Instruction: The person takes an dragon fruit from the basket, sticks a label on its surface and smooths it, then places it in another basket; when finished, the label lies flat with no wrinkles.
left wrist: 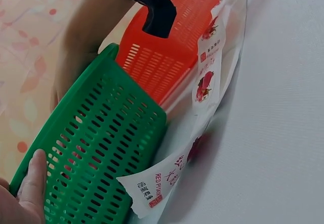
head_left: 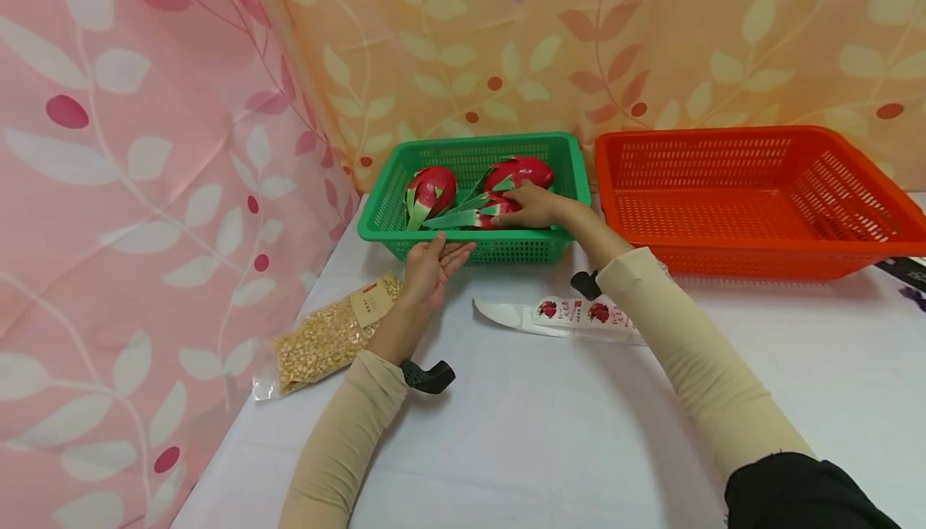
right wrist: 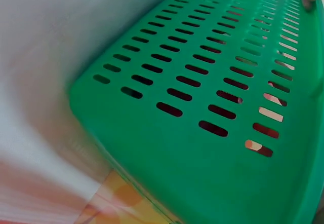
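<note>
A green perforated basket (head_left: 499,252) holds three red dragon fruits with green leafy scales. One dragon fruit (head_left: 432,190) is at the left inside it, and another dragon fruit (head_left: 522,169) is at the back. My right hand (head_left: 534,206) reaches over the front rim and grips the nearest dragon fruit (head_left: 497,209), whose long green tips point left. At the front rim, my left hand (head_left: 427,270) touches the basket with fingers extended. In the left wrist view, a finger (left wrist: 34,181) lies against the perforated wall. The right wrist view mostly shows the basket wall (right wrist: 167,138).
An orange-red basket (head_left: 752,260) stands to the right of the green one. On the white table, a clear bag of yellow kernels (head_left: 318,348) lies at left. A flat plastic wrapper printed with dragon fruits (head_left: 579,316) lies in front, partly under my right forearm. Patterned cloth hangs behind and at left.
</note>
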{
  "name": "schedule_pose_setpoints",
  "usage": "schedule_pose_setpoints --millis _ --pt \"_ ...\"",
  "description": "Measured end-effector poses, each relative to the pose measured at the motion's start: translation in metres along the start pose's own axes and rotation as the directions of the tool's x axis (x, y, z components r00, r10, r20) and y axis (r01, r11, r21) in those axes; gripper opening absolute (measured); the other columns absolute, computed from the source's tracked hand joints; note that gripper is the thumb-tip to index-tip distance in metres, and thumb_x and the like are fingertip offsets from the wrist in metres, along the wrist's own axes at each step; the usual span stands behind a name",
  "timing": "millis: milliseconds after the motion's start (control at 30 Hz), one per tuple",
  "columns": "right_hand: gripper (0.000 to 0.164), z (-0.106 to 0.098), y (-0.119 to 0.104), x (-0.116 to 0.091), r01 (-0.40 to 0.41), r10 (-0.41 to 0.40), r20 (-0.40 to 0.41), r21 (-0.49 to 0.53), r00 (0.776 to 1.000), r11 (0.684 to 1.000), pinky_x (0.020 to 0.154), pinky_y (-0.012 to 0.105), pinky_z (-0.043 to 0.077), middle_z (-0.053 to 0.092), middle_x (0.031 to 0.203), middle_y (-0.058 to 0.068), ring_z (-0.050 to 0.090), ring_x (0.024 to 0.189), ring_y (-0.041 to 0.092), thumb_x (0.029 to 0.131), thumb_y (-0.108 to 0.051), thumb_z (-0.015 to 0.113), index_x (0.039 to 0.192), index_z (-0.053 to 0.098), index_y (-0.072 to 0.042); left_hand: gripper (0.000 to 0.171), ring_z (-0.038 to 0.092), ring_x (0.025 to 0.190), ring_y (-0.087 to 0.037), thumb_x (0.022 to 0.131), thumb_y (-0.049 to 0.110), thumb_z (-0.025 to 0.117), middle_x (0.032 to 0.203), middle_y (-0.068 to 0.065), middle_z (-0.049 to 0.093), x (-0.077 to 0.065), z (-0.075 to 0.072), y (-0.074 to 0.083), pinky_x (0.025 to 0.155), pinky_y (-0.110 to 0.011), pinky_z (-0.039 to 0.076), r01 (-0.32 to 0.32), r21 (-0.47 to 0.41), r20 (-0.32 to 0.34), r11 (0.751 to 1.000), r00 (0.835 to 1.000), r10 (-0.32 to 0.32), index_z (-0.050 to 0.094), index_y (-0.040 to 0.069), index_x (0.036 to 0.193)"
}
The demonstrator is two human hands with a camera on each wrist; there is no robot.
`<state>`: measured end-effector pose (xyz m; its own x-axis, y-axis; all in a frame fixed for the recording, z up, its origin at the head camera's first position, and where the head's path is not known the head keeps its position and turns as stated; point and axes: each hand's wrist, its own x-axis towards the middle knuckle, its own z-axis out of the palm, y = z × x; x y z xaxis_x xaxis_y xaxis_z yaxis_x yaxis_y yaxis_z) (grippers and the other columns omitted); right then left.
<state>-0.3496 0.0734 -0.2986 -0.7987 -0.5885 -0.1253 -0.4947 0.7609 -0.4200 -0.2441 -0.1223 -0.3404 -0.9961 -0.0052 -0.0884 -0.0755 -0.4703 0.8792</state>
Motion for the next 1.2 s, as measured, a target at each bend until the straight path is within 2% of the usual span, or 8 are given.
schedule_pose_setpoints --millis 167,333,533,633,767,900,1033,1200 --pt "0.064 -0.001 -0.003 -0.003 0.053 -0.054 -0.056 -0.018 0.997 0.998 0.107 0.05 0.028 0.045 0.132 0.026 0.033 0.126 0.04 0.093 -0.038 0.05 0.137 0.036 0.005 0.024 0.069 0.09 -0.023 0.1 0.014 0.037 0.093 -0.021 0.066 0.0 0.001 0.0 0.076 -0.021 0.053 -0.004 -0.007 -0.02 1.0 1.0 0.004 0.044 -0.008 0.105" --pt "0.056 -0.009 -0.008 -0.01 0.089 -0.092 -0.133 -0.031 0.987 0.996 0.105 0.052 0.029 0.05 0.129 0.026 0.032 0.125 0.045 0.094 -0.035 0.049 0.135 0.041 0.003 0.025 0.069 0.086 -0.02 0.1 0.015 0.036 0.104 -0.029 0.063 0.001 -0.001 0.002 0.076 -0.022 0.053 0.004 0.001 -0.003 1.0 1.0 -0.004 0.046 -0.008 0.106" --pt "0.054 -0.028 -0.014 -0.026 0.088 -0.093 -0.215 -0.035 0.972 0.996 0.094 0.049 0.037 0.056 0.116 0.023 0.037 0.113 0.035 0.093 -0.036 0.05 0.137 0.042 -0.004 0.021 0.07 0.083 -0.019 0.1 0.016 0.035 0.085 -0.015 0.067 0.0 -0.003 0.004 0.078 -0.024 0.053 0.027 -0.038 0.005 0.999 1.0 -0.027 0.045 -0.002 0.104" --pt "0.056 -0.045 -0.018 -0.04 0.101 -0.102 -0.274 -0.02 0.956 0.995 0.085 0.044 0.038 0.056 0.104 0.022 0.037 0.11 0.031 0.094 -0.038 0.048 0.141 0.036 -0.011 0.024 0.07 0.081 -0.018 0.101 0.017 0.033 0.085 -0.014 0.066 -0.001 -0.005 0.005 0.08 -0.025 0.053 0.026 -0.038 0.018 0.999 1.0 -0.025 0.042 -0.003 0.111" --pt "0.055 -0.07 -0.027 -0.069 0.149 -0.146 -0.31 -0.013 0.939 0.989 0.07 0.036 0.036 0.048 0.097 0.018 0.038 0.1 0.026 0.093 -0.041 0.049 0.142 0.036 -0.018 0.025 0.07 0.08 -0.019 0.101 0.017 0.033 0.083 -0.014 0.067 -0.001 -0.009 0.007 0.077 -0.025 0.053 0.023 -0.064 0.026 0.998 0.999 -0.022 0.041 -0.004 0.114" --pt "0.056 -0.081 -0.038 -0.107 0.157 -0.172 -0.333 -0.073 0.927 0.985 0.066 0.035 0.037 0.044 0.106 0.016 0.041 0.092 0.024 0.091 -0.041 0.053 0.141 0.038 -0.021 0.023 0.07 0.079 -0.018 0.101 0.016 0.034 0.082 -0.012 0.067 -0.001 -0.011 0.01 0.076 -0.024 0.054 0.024 -0.077 0.021 0.997 1.0 -0.023 0.043 -0.003 0.109" --pt "0.055 -0.077 -0.046 -0.144 0.14 -0.181 -0.353 -0.138 0.918 0.98 0.07 0.036 0.041 0.044 0.112 0.016 0.043 0.097 0.025 0.089 -0.038 0.058 0.138 0.043 -0.02 0.026 0.069 0.082 -0.018 0.101 0.017 0.034 0.085 -0.013 0.066 -0.001 -0.013 0.011 0.079 -0.023 0.053 0.044 -0.061 0.025 0.997 0.999 -0.042 0.042 -0.004 0.115" --pt "0.054 -0.056 -0.052 -0.189 0.12 -0.165 -0.396 -0.138 0.903 0.983 0.07 0.037 0.045 0.045 0.113 0.014 0.045 0.098 0.023 0.085 -0.033 0.064 0.135 0.047 -0.022 0.037 0.069 0.086 -0.018 0.101 0.017 0.034 0.093 -0.017 0.065 -0.001 -0.012 0.01 0.078 -0.022 0.052 0.054 -0.043 0.027 0.998 0.998 -0.053 0.033 -0.007 0.128"
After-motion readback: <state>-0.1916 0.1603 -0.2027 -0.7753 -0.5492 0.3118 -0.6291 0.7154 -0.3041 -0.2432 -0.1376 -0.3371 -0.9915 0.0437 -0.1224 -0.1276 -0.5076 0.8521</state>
